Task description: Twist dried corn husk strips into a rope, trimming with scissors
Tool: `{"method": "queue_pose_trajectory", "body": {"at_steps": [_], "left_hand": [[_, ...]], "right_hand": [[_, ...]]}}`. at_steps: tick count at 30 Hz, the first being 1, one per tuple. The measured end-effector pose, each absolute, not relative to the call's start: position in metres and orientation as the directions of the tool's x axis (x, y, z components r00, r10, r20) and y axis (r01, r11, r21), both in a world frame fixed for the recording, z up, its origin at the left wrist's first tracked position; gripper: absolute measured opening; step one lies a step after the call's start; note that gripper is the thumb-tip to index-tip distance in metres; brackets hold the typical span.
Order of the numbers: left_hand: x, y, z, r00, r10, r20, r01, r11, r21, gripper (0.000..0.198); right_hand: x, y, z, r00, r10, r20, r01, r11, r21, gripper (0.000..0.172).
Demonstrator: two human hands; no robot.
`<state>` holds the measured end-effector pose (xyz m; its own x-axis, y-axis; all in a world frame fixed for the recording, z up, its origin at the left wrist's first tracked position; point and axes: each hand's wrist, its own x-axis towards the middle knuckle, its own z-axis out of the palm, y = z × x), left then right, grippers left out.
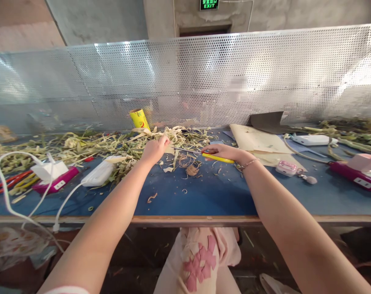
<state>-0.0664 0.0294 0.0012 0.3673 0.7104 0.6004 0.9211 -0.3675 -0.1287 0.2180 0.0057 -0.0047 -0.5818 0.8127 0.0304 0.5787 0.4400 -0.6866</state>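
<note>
My right hand (224, 152) is closed around a yellow-handled tool (218, 158) with a long, thin metal blade. The blade points left, its tip close to my left hand (156, 150). Fingers on that left hand are pinched together on a pale dry strip (169, 150), partly hidden by the hand. Behind and left of it spreads a heap of dried leaves and stalks (133, 143). Between my hands, a small tangle of brown twine (191, 169) lies on the blue tabletop (179, 198).
A yellow cardboard tube (139, 119) stands tilted by the perforated metal screen (204, 81). At left are a white power bank (101, 171) and a magenta power strip (56, 179) with cables. Brown paper sheets (259, 141), a pink earphone case (286, 168) and another magenta strip (354, 175) lie right.
</note>
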Motion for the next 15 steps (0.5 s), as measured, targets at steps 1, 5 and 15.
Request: {"method": "queue_pose_trajectory", "body": {"at_steps": [1, 5, 15], "left_hand": [[-0.0679, 0.0302, 0.0014, 0.358, 0.712, 0.604, 0.924, -0.362, -0.121, 0.028], [-0.0740, 0.0341, 0.0013, 0.342, 0.703, 0.623, 0.932, -0.340, -0.127, 0.030], [-0.0723, 0.0320, 0.0024, 0.339, 0.722, 0.603, 0.937, -0.317, -0.148, 0.031]], "right_hand": [[0.2184, 0.0061, -0.0046, -0.574, 0.818, 0.027, 0.590, 0.437, -0.679, 0.052], [0.2193, 0.0058, -0.0038, -0.556, 0.831, 0.018, 0.641, 0.443, -0.626, 0.053], [0.2118, -0.0013, -0.0005, -0.583, 0.813, 0.013, 0.640, 0.469, -0.608, 0.041]]}}
